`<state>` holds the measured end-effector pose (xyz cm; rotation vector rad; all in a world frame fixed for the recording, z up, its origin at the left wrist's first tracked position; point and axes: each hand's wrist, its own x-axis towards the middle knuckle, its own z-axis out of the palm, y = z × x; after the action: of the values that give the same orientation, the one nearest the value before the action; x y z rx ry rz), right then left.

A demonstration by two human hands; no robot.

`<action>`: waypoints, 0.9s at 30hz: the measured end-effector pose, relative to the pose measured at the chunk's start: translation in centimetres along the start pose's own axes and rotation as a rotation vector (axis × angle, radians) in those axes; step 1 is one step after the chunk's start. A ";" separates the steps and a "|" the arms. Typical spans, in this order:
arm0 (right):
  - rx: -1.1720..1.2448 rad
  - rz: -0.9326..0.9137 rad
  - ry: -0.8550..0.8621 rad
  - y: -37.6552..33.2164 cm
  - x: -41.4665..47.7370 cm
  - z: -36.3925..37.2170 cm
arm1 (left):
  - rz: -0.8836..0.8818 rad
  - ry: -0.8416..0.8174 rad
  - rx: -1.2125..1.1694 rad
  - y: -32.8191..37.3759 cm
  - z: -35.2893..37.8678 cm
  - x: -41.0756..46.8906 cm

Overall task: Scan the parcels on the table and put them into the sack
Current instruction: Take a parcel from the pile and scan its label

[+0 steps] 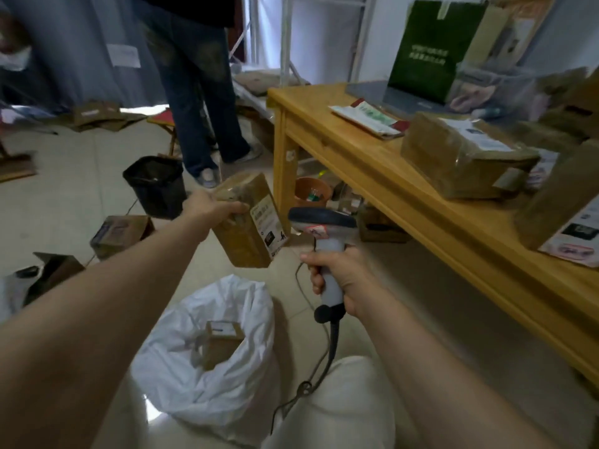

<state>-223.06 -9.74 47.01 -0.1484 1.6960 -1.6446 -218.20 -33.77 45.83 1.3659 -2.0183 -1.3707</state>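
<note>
My left hand [214,209] grips a brown cardboard parcel [246,228] by its top, holding it upright in the air with its white label turned to the right. My right hand [337,280] grips the handle of a grey barcode scanner [321,228], whose head points at that label from close by. Below them the white sack [207,371] stands open on the floor with one small brown parcel [223,341] inside. On the wooden table [405,202] to the right lie a large brown parcel [460,157], another parcel [564,215] at the right edge and a flat mailer [366,119].
A person in jeans [197,92] stands beyond the table's left end. A black bin [155,186] and loose cartons [120,233] sit on the tiled floor at the left. A laptop [424,59] stands open at the table's back. The scanner cable [321,361] trails down past my knee.
</note>
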 end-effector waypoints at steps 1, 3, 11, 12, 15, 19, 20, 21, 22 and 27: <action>0.017 0.038 0.000 1.1 0.8 0.5 | -0.041 0.022 0.024 -2.2 0.1 0.3; 0.035 0.114 0.000 3.2 2.3 1.5 | -0.113 0.062 0.062 -6.4 0.4 1.2; 0.029 0.347 0.005 10.0 8.3 4.7 | -0.276 0.124 0.207 -21.3 1.9 4.4; 0.030 0.373 0.008 10.6 9.2 5.1 | -0.264 0.137 0.209 -22.0 2.3 4.7; 0.025 0.438 0.032 12.4 11.9 6.0 | -0.244 0.146 0.181 -23.9 4.0 6.5; 0.019 0.521 0.044 14.6 14.8 6.0 | -0.150 0.128 0.167 -26.3 7.4 9.1; 0.021 0.536 0.044 15.2 15.4 5.8 | -0.130 0.110 0.178 -27.0 8.3 9.8; 0.026 0.548 0.045 15.7 16.1 5.6 | -0.114 0.090 0.192 -27.8 9.2 10.6; 0.034 0.562 0.051 16.3 16.7 5.4 | -0.093 0.056 0.215 -28.5 10.0 11.1; 0.051 0.619 0.068 18.4 18.7 4.1 | -0.013 -0.275 0.629 -34.1 13.6 10.0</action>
<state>-226.42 -20.50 23.03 0.4235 1.5377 -1.2290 -214.91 -37.58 8.15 1.4809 -2.7886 -1.0024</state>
